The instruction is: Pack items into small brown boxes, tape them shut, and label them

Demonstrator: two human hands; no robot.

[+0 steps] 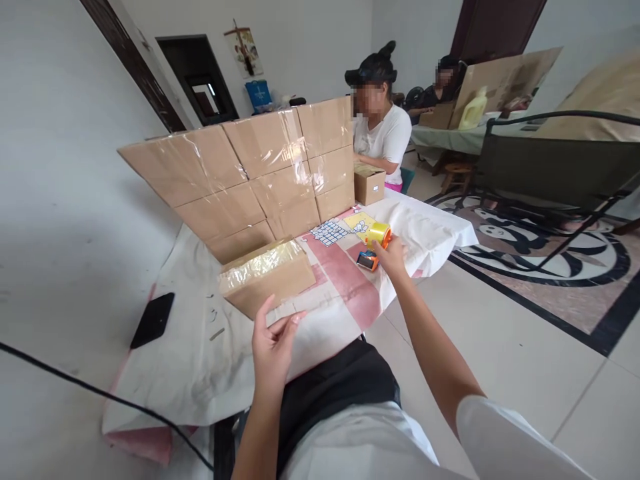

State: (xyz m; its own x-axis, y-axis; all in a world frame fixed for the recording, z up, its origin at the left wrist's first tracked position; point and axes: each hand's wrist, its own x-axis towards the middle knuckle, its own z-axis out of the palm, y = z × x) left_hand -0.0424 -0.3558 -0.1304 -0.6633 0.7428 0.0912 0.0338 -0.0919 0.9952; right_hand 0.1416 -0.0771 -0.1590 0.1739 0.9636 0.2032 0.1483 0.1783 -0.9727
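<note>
My right hand (391, 257) reaches out over the table and grips a tape dispenser (374, 245) with a yellow roll and an orange and blue body. My left hand (273, 340) hovers open near the table's front edge, fingers apart, holding nothing. Just beyond it lies a taped cardboard box (267, 275) with shiny clear tape across its top. Behind that box rises a stack of sealed cardboard boxes (250, 180).
A black phone (153, 319) lies on the white table cover (200, 360) at the left. Sticker sheets (330, 232) lie by the stack. A person in a white shirt (383, 137) sits at the far end with a small box (369, 183). A black cable (100, 393) crosses at the lower left.
</note>
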